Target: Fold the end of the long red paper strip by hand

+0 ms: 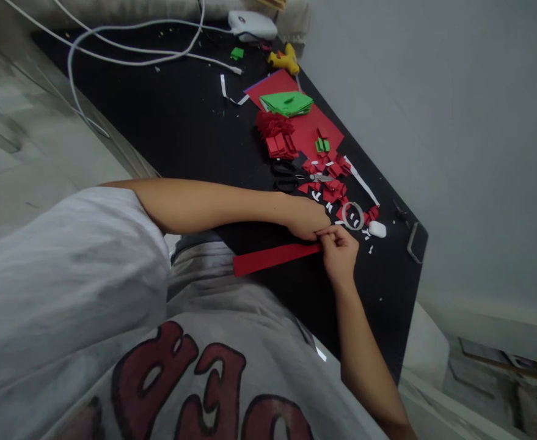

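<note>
A long red paper strip (272, 258) stretches from near my waist to my fingers at the table's front edge. My right hand (341, 253) is closed, pinching the strip's far end between thumb and fingertips. My left hand (309, 217) meets it there, back of the hand up, its fingers curled down at the same end and partly hidden. Just beyond my hands lie red paper pieces (335, 190), small white scraps (316, 196), a tape roll (353, 216) and black-handled scissors (291, 177).
On the black table (176, 122) are folded red strips (276, 131), green folded paper (286, 102) on a red sheet (314, 125), a yellow glue gun (285, 60), a white case (377, 229), a phone (417, 242) and white cables (131, 61). A wall (410, 110) borders the far side.
</note>
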